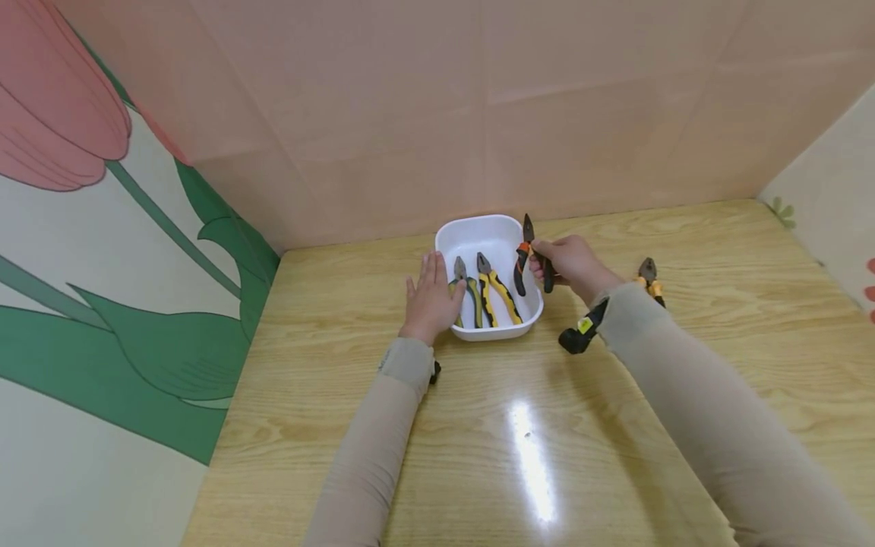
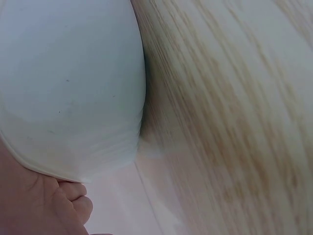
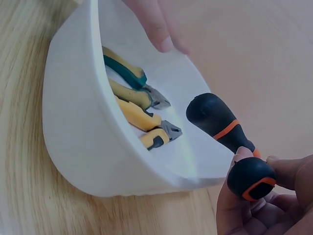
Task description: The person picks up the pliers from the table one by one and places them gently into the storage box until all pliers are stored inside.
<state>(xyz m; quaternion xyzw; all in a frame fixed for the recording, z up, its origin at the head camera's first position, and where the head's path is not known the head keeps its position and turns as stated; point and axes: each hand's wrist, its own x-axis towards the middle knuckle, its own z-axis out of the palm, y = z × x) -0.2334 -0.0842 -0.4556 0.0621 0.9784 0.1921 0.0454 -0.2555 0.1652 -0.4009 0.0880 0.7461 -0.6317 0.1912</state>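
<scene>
My right hand (image 1: pixel 570 262) pinches a pair of black-and-orange pliers (image 1: pixel 521 270) by one handle, over the right rim of a white plastic tray (image 1: pixel 495 333). The jaws point away, toward the wall, and the handles spread apart. Inside the tray lie green-handled pliers (image 1: pixel 476 304) and yellow-and-black pliers (image 1: pixel 487 281), side by side. My left hand (image 1: pixel 431 300) rests on the tray's left rim with straight fingers, its thumb reaching over the inside. In the left wrist view, the tray's outer wall (image 2: pixel 73 88) fills the upper left beside that hand (image 2: pixel 39 205).
To the right of the tray, partly hidden by my right forearm, another pair of pliers with orange-yellow handles (image 1: pixel 649 277) lies on the wooden table (image 1: pixel 328 327). A pink wall covering (image 1: pixel 383 129) rises close behind the tray. A flower-painted wall (image 1: pixel 123 334) borders the left side.
</scene>
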